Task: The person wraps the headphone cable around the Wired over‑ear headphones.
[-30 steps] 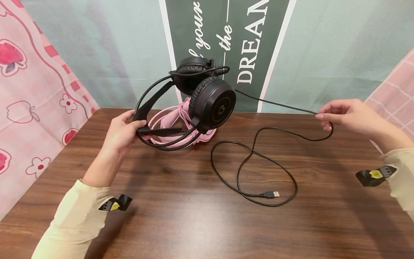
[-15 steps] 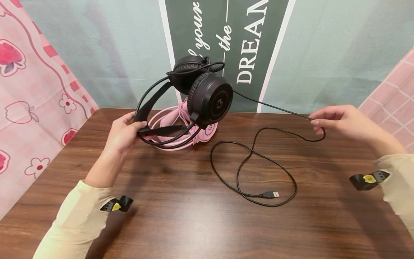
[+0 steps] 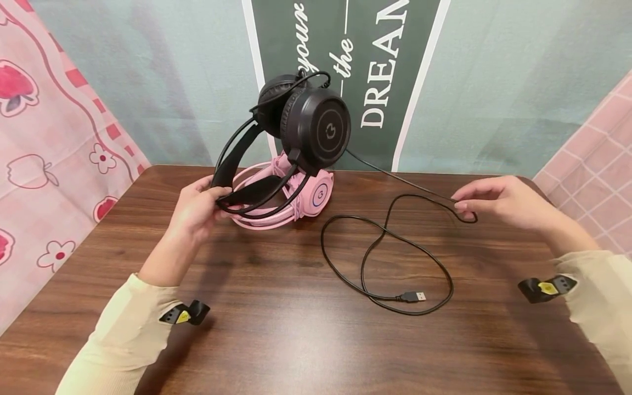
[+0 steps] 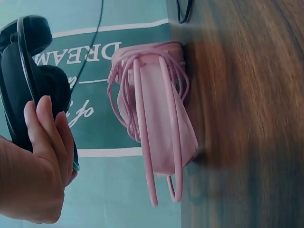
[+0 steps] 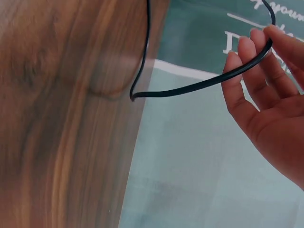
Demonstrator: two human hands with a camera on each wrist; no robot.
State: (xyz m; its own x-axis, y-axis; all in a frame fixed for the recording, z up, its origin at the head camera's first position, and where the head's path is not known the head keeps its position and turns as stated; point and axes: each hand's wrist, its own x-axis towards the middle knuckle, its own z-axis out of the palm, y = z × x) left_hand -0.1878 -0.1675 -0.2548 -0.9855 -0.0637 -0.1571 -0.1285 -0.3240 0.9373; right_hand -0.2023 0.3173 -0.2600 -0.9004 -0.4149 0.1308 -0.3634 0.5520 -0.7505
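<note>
My left hand [image 3: 195,211] grips the headband of a black over-ear headset [image 3: 329,130], holding it up above the table with the ear cups pointing up and away. Between thumb and fingertips, my right hand [image 3: 511,203] pinches the headset's thin black cable [image 3: 395,176]. From there the cable drops in a bend and loops over the tabletop, ending in a USB plug [image 3: 412,297]. Behind the black headset, partly covered by it, a pink headset [image 3: 316,195] lies on the table with its pink cord wound round it; the left wrist view shows this cord [image 4: 128,80] plainly.
The dark wood table [image 3: 276,340] reaches back to a pale green cloth backdrop [image 3: 197,82] with a dark lettered panel. Pink patterned cloth [image 3: 59,181] hangs at the left, and a pink tile-patterned cloth [image 3: 602,175] at the right.
My right hand has moved left and down, toward the headset, with the cable still pinched. The black headset has tipped further upright, its ear cups rising and shifting slightly left.
</note>
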